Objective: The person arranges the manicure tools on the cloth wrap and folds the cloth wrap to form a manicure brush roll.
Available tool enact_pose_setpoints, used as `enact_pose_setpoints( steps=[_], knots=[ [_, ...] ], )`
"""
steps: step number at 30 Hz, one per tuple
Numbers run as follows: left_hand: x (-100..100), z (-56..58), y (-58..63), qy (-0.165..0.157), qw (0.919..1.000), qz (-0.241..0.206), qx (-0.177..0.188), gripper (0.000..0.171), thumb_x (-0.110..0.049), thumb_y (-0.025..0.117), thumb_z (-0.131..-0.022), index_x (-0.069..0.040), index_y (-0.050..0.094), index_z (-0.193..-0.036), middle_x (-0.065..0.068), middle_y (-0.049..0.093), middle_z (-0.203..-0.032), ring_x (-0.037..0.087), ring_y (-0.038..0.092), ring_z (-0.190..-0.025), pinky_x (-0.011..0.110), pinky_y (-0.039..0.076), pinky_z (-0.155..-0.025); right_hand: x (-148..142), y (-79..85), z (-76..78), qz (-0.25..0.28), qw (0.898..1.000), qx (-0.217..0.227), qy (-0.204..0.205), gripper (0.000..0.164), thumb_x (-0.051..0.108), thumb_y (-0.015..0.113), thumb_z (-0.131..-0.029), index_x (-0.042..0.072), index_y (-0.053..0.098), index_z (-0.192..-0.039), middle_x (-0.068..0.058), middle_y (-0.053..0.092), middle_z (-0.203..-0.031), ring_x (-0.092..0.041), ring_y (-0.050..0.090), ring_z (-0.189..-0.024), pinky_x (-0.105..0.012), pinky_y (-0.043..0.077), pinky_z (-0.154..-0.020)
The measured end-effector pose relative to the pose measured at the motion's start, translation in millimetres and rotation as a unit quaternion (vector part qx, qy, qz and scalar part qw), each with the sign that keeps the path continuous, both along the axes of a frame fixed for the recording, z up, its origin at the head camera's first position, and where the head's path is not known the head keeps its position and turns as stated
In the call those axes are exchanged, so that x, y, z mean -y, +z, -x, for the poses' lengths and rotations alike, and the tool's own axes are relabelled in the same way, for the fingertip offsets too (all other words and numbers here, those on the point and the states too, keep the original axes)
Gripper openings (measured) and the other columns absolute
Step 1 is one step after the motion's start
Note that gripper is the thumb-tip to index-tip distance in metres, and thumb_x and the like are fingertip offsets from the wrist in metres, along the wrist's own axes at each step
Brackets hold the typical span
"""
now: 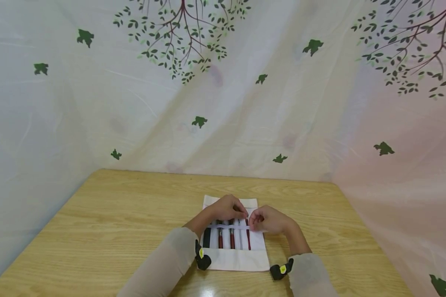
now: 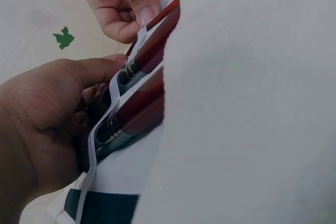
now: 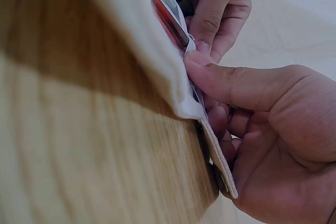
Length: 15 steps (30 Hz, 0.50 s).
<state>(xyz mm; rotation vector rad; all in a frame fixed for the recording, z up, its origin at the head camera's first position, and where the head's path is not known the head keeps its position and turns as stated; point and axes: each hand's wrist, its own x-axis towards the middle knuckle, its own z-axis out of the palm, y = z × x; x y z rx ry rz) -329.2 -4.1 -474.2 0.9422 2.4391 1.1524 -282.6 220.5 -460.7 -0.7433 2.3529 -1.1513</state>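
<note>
A cream cloth tool roll point(image 1: 234, 260) lies unfolded on the table, a white elastic band point(image 2: 92, 148) running across it. Under the band are two thicker red-handled brushes point(image 1: 232, 241), a thin silver tool point(image 1: 240, 240) and a slender red-handled tool point(image 1: 249, 242). My left hand point(image 1: 226, 207) reaches over the roll and pinches the upper end of the slender red-handled tool. At the roll's right edge, my right hand point(image 1: 271, 220) pinches the elastic band between thumb and fingers, some fingers behind the cloth point(image 3: 218, 156). The fingertips of both hands are close together.
A dark flat strip point(image 1: 206, 238) sits at the roll's left side under the band. The wooden table point(image 1: 134, 206) extends around the roll. Behind it hangs a pale curtain point(image 1: 152, 123) printed with leaves and branches.
</note>
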Motion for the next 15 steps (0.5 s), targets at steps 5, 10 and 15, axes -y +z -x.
enact_pose_setpoints(
  steps=[5, 10, 15],
  knots=[
    [0.1, -1.4, 0.4, 0.002, 1.0, 0.004, -0.006, 0.007, -0.013, 0.075, -0.095, -0.014, 0.082, -0.096, -0.009, 0.074, -0.088, 0.0, 0.059, -0.076, 0.02, 0.049, -0.07, 0.0, 0.3, -0.2, 0.003, 1.0, 0.003, -0.005, 0.011, -0.005, 0.068, -0.093, 0.005, 0.07, -0.089, -0.002, 0.064, -0.08, -0.014, 0.054, -0.073, -0.024, 0.047, -0.065],
    [0.4, -2.6, 1.3, 0.006, 0.9999, 0.009, -0.012, 0.008, -0.014, 0.075, -0.095, -0.014, 0.083, -0.097, -0.008, 0.074, -0.09, 0.0, 0.059, -0.077, 0.02, 0.049, -0.07, -0.6, -0.9, 0.7, 0.007, 1.0, 0.001, -0.002, 0.011, -0.005, 0.068, -0.093, 0.005, 0.071, -0.089, -0.001, 0.065, -0.081, -0.012, 0.055, -0.073, -0.024, 0.047, -0.065],
    [-0.1, -2.8, 1.8, 0.008, 0.9998, 0.008, -0.016, 0.009, -0.015, 0.074, -0.096, -0.014, 0.082, -0.098, -0.007, 0.075, -0.092, -0.001, 0.06, -0.078, 0.02, 0.049, -0.072, -1.2, 0.0, -0.3, 0.015, 1.0, 0.002, 0.0, 0.008, -0.005, 0.068, -0.092, 0.002, 0.071, -0.09, -0.003, 0.065, -0.081, -0.013, 0.054, -0.073, -0.024, 0.047, -0.065]
  ],
)
